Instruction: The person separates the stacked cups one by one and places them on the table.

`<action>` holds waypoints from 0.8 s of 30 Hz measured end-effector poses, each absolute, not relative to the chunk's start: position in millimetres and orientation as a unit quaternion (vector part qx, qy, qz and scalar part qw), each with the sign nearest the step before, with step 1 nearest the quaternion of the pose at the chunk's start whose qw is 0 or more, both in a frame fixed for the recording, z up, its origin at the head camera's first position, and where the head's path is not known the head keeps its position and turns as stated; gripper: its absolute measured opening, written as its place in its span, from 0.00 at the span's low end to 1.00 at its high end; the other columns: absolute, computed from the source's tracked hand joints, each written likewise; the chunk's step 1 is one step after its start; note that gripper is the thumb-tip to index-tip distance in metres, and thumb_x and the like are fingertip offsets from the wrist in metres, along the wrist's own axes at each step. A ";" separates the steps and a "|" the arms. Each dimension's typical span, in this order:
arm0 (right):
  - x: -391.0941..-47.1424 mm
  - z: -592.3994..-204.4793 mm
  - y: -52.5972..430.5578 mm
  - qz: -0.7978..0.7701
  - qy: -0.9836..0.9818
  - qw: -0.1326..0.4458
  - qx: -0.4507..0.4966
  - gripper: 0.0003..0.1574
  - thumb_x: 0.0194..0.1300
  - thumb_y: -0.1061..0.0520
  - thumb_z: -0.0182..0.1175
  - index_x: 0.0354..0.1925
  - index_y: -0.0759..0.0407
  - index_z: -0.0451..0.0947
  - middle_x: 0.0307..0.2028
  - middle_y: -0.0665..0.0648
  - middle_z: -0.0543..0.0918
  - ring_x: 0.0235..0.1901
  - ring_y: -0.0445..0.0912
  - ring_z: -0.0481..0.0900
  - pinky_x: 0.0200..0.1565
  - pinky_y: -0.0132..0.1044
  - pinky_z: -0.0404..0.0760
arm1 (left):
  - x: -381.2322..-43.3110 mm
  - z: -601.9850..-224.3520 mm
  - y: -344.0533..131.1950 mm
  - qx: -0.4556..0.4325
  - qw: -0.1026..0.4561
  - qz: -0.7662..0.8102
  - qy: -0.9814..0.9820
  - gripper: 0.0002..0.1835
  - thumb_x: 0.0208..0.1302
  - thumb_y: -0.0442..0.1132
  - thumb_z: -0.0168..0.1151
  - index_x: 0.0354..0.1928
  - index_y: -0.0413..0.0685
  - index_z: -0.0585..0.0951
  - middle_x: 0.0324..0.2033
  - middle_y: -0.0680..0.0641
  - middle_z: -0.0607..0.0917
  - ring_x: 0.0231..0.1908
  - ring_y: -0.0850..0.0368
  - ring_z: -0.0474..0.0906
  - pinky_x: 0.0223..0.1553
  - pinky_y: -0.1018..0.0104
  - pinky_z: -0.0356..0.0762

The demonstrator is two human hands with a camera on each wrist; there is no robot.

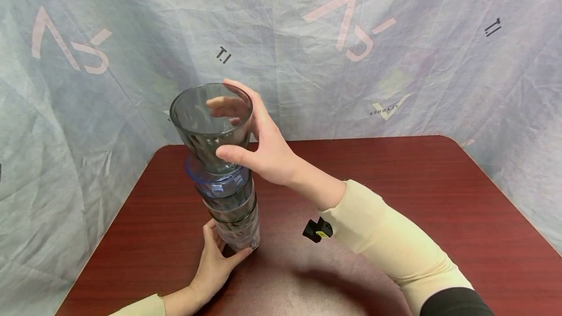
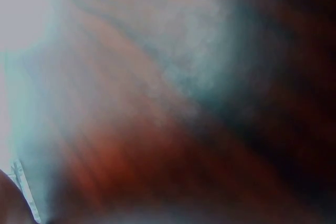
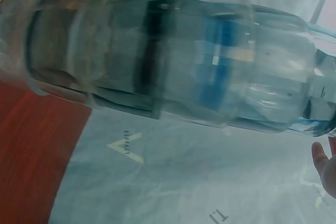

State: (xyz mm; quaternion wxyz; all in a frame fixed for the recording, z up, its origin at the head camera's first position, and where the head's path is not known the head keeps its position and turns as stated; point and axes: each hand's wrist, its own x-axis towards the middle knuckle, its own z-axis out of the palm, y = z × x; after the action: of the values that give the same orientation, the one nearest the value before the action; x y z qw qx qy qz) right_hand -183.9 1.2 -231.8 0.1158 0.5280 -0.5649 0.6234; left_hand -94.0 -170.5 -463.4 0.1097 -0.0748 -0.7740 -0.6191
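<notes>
A tall stack of nested drinking glasses stands on the table, leaning slightly in the head view. On top is a grey tinted glass (image 1: 199, 143), its wide rim facing up. My right hand (image 1: 274, 155) grips it from the right, thumb in front and fingers behind, visible through the wall. Below it sits a blue glass (image 1: 217, 187), then greyish ones and a clear glass (image 1: 241, 235) at the bottom. Low down, my left hand (image 1: 212, 265) holds that base between thumb and fingers. Sideways in the right wrist view, the stack shows a blue band (image 3: 215, 64). The left wrist view is a blur.
The dark red wooden table (image 1: 395, 199) extends to the right of the stack. Behind and beside it hangs a pale printed cloth (image 1: 272, 28). A small black camera (image 1: 318, 229) is fixed at my right sleeve (image 1: 377, 228).
</notes>
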 end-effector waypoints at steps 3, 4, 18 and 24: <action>-184.0 -225.8 2.3 0.637 -0.554 0.123 0.522 0.51 0.63 0.50 0.61 0.71 0.66 0.44 0.60 0.68 0.69 0.59 0.50 0.72 0.59 0.45 0.68 | -94.1 -463.8 -170.8 -0.077 0.111 -0.619 -0.774 0.49 0.45 0.26 0.77 0.63 0.40 0.53 0.58 0.44 0.68 0.58 0.66 0.68 0.59 0.81 0.62; -184.1 -224.0 2.9 0.640 -0.551 0.127 0.520 0.52 0.63 0.48 0.62 0.71 0.67 0.43 0.60 0.69 0.69 0.58 0.51 0.72 0.59 0.45 0.68 | -94.1 -463.9 -170.9 -0.077 0.111 -0.619 -0.774 0.49 0.45 0.26 0.77 0.63 0.40 0.53 0.58 0.44 0.68 0.58 0.66 0.68 0.59 0.81 0.62; -191.7 -214.8 35.7 0.661 -0.552 0.187 0.473 0.67 0.55 0.29 0.65 0.69 0.70 0.46 0.59 0.69 0.70 0.58 0.54 0.72 0.48 0.42 0.77 | -95.7 -464.7 -169.2 -0.090 0.120 -0.601 -0.785 0.47 0.47 0.28 0.77 0.62 0.39 0.53 0.57 0.42 0.69 0.59 0.64 0.67 0.59 0.82 0.61; -204.7 -231.9 56.9 0.640 -0.586 0.206 0.453 0.66 0.56 0.30 0.65 0.69 0.70 0.46 0.58 0.67 0.71 0.58 0.54 0.71 0.45 0.37 0.75 | -95.3 -464.4 -168.4 -0.084 0.118 -0.602 -0.786 0.47 0.47 0.29 0.77 0.62 0.40 0.54 0.58 0.43 0.69 0.60 0.61 0.67 0.59 0.82 0.61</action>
State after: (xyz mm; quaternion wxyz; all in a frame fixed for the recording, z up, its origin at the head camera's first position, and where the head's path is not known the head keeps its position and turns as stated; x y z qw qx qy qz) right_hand -204.7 56.9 -231.9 0.2056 0.4530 -0.5857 0.6399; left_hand -95.3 -168.4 -464.4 0.1175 -0.0836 -0.7857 -0.6016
